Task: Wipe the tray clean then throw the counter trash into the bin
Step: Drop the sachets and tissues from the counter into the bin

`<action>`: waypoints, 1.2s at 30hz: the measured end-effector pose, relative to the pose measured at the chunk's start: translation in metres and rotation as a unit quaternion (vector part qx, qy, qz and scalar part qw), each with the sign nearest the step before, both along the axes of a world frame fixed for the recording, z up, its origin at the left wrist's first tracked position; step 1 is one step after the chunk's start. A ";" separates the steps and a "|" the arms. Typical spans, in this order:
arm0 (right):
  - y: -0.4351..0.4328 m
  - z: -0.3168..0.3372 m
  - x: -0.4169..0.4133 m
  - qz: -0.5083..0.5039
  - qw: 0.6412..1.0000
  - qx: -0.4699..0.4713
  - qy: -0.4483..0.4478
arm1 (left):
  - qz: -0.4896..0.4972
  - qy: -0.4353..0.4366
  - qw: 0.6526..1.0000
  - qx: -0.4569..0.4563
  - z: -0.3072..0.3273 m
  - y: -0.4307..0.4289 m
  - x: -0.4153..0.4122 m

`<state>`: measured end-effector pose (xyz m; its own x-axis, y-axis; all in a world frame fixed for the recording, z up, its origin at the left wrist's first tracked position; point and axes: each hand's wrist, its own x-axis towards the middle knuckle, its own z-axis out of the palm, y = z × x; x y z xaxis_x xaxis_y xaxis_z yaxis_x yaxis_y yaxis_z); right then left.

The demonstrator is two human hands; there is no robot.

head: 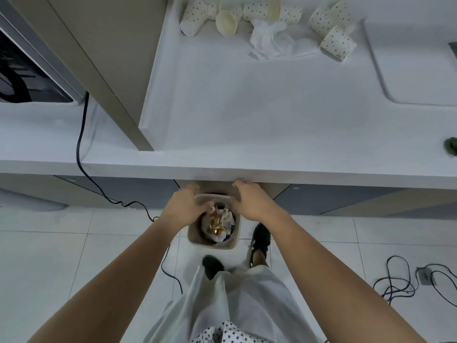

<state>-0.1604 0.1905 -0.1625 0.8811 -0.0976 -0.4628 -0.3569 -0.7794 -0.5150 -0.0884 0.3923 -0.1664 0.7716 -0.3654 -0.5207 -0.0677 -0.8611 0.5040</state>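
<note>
A beige bin (197,240) stands on the floor under the counter edge, filled with crumpled wrappers (217,224). Both my hands hover over its top. My left hand (184,206) has loosely bent fingers whose tips reach the topmost wrapper. My right hand (249,199) is spread with relaxed fingers above the bin's far rim and holds nothing. On the counter at the back lie several dotted paper cups (337,42) and a crumpled white tissue (272,40). A white tray (408,78) sits on the counter at the right.
The white counter (247,115) overhangs the bin's far side. A microwave (27,70) stands at the left, with its black cable (81,134) running down to the floor. A green object (450,146) lies at the right edge. More cables (400,280) lie on the tiled floor.
</note>
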 end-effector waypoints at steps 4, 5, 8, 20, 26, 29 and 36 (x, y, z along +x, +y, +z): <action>-0.001 0.009 0.005 -0.026 0.998 0.022 -0.053 | 0.013 -0.055 0.997 -0.044 0.018 -0.003 -0.001; -0.001 0.013 0.007 -0.032 0.997 0.026 -0.061 | 0.021 -0.067 0.995 -0.064 0.026 -0.006 -0.002; 0.000 0.029 0.012 -0.045 0.994 0.030 -0.096 | 0.045 -0.094 0.986 -0.132 0.050 -0.015 0.000; -0.040 0.094 0.048 -0.171 0.954 0.102 -0.225 | 0.081 -0.146 0.955 -0.244 0.115 -0.053 0.043; -0.082 0.114 0.073 -0.192 0.943 0.091 -0.257 | 0.083 -0.164 0.950 -0.251 0.133 -0.080 0.069; -0.106 0.118 0.089 -0.195 0.940 0.086 -0.267 | 0.088 -0.163 0.950 -0.250 0.139 -0.097 0.084; -0.161 0.120 0.134 -0.170 0.941 0.088 -0.278 | 0.111 -0.167 0.947 -0.252 0.149 -0.149 0.124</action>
